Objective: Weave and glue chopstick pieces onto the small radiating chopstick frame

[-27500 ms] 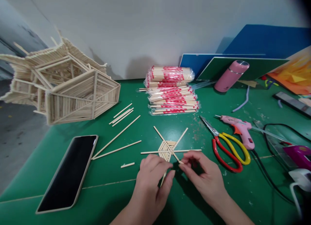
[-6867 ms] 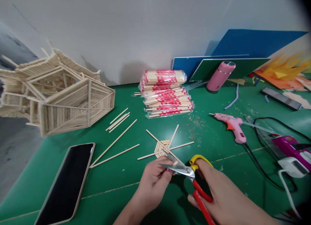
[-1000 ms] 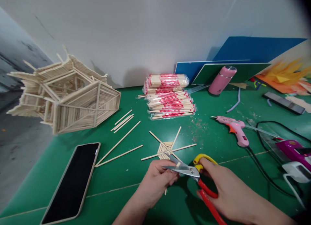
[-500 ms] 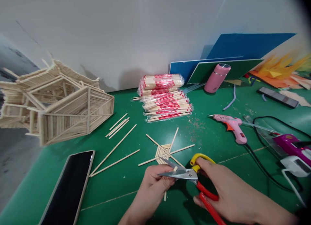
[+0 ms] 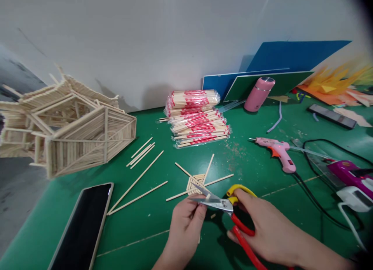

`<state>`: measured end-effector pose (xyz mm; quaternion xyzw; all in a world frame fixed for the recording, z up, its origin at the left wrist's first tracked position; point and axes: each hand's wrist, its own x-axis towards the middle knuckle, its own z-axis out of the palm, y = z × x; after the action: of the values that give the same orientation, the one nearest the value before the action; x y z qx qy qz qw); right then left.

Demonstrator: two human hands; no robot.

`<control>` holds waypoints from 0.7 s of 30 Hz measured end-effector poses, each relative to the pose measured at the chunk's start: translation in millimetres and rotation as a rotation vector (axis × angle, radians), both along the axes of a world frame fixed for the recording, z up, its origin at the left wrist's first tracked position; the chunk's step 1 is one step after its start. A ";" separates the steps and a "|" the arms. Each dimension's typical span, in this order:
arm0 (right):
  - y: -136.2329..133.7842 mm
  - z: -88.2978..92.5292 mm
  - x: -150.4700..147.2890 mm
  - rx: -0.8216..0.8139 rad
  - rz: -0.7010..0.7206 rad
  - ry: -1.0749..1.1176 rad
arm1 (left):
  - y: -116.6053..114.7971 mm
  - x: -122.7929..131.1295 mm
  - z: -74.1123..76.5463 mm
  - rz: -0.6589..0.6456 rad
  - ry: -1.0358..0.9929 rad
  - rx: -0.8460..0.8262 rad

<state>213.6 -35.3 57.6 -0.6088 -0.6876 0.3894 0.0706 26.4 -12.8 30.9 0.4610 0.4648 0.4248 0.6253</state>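
My right hand (image 5: 266, 227) is wrapped around the red and yellow handles of a pair of scissors (image 5: 221, 204), their blades parted and pointing left. My left hand (image 5: 186, 221) pinches a thin wooden stick (image 5: 208, 196); its tip pokes up between the blades, and the fingers hide most of the rest. Below the scissors lies a short stick piece (image 5: 213, 216) on the table. Just beyond the blades sits a web-like figure of sticks (image 5: 196, 180), with crossed spokes and rows of short pieces around the centre.
A stick-built model (image 5: 87, 138) and a phone (image 5: 81, 227) stand left, near loose sticks (image 5: 142, 153). Wrapped stick bundles (image 5: 198, 118) lie at the back. To the right are a pink glue gun (image 5: 276, 149) with its cord, a pink bottle (image 5: 259, 94) and a purple device (image 5: 349, 173).
The scissors and my right hand have shifted slightly left, and the blades sit a little differently across the stick. A short stick piece now shows on the table below them.
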 end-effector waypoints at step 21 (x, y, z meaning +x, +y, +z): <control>1.3 10.6 12.1 0.016 0.111 0.011 | -6.4 3.5 -2.0 -0.045 -0.552 -0.368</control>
<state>225.7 -34.1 68.3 -0.5669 -0.7230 0.3907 0.0573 29.9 -19.2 28.9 0.2180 0.3364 0.4285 0.8098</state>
